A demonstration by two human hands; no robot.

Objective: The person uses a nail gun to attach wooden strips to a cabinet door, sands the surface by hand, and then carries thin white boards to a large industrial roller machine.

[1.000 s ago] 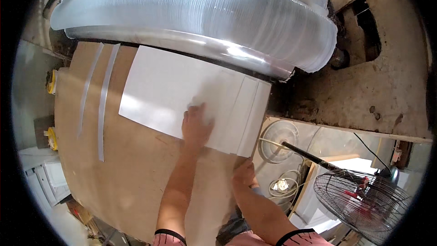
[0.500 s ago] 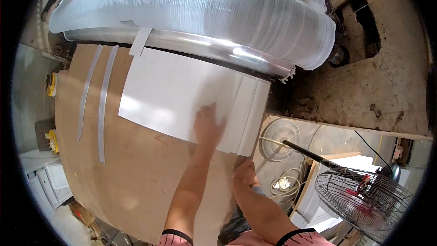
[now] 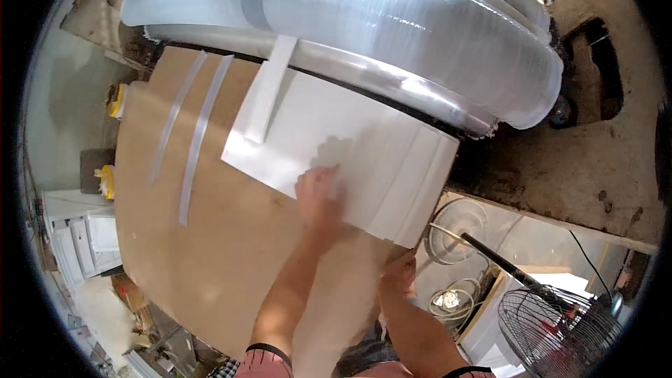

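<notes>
A white panel lies on a large brown board; shallow raised bands cross its right end. My left hand rests over the panel's near edge, fingers loosely bent and apart, holding nothing visible; motion blurs its right side. At the near right corner of the panel is my right hand, its fingers closed. What sits inside them is hidden. Across the panel's far left part lies a narrow white strip, its far end against the roll.
Behind the board lies a big roll of clear film. Two grey strips lie on the board's left. A black fan, a round base and a coiled hose are at right. Yellow-rimmed buckets stand at left.
The whole view has shifted, with the scene moving rightward. More of the narrow white strip now lies over the panel. Both hands stay by the panel's near edge, the left one blurred by motion.
</notes>
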